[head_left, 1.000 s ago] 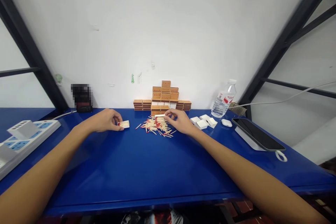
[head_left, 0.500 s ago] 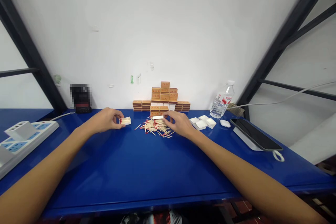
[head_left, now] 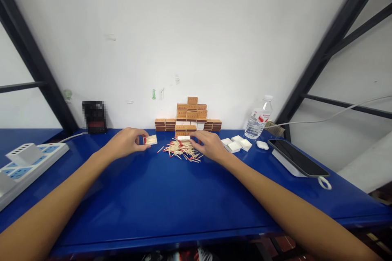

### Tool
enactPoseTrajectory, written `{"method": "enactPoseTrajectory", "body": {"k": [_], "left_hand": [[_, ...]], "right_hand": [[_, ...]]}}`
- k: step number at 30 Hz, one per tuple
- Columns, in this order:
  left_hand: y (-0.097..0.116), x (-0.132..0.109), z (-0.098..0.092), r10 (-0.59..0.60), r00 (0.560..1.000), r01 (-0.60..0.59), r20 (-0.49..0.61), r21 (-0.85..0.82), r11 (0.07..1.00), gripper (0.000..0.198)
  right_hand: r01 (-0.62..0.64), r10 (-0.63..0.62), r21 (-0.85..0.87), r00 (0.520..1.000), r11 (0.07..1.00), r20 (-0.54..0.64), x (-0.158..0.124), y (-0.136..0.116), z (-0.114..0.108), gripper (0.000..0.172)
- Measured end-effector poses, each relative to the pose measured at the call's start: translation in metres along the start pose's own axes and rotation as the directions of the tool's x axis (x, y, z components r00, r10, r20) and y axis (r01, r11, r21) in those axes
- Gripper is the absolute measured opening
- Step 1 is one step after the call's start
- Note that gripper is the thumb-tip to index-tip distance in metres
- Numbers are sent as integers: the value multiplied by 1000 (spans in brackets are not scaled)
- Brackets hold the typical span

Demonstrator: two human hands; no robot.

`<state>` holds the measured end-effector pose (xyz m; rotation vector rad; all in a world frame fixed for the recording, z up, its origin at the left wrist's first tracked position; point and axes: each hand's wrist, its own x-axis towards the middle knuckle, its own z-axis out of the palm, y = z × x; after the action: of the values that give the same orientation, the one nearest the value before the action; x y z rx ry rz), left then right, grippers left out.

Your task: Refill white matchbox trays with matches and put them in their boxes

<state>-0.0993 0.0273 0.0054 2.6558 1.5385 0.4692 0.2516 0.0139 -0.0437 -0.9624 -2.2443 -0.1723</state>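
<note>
Between the thumb and fingers of my left hand (head_left: 130, 142) is a small white matchbox tray (head_left: 150, 140) with matches lying in it. My right hand (head_left: 208, 144) is at the far edge of the loose match pile (head_left: 181, 150), its fingers on a white matchbox tray (head_left: 184, 138) seen from its side. What that second tray contains is hidden. Red-tipped matches are spread between the two hands. Right behind the pile, brown matchboxes (head_left: 192, 114) stand stacked in a stepped shape against the wall.
Several white trays (head_left: 235, 145) lie right of my right hand. Farther right are a water bottle (head_left: 259, 119), a white earphone case (head_left: 262, 145) and a phone (head_left: 297, 158) on a stand. A power strip (head_left: 33, 167) lies at the left, near a black packet (head_left: 94, 117).
My left hand has moved a little to the right with its tray of matches, closer to the pile. The right hand has barely moved.
</note>
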Motion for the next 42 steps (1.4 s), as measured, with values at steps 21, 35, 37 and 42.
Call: {"method": "enactPoseTrajectory", "body": {"k": [21,35,37,42], "left_hand": [[21,-2,23,204,961,-203,-185,22,979,35],[18,-3,26,238,949,-237,-206,34,971,33],[19,-3,29,247,940,-248,-235,26,968,35],[32,-2,36,317,896,-334,-309,-1,943,37]], "right_hand": [[-662,655,-65,716,747,242,-26,144,-80,23],[-595,577,-108,692,796,434,-29,144,-99,26],[-562,562,-105,760,821,327,-21,129,-95,25],[-479,404,319,873,818,273,11,50,-57,40]]}}
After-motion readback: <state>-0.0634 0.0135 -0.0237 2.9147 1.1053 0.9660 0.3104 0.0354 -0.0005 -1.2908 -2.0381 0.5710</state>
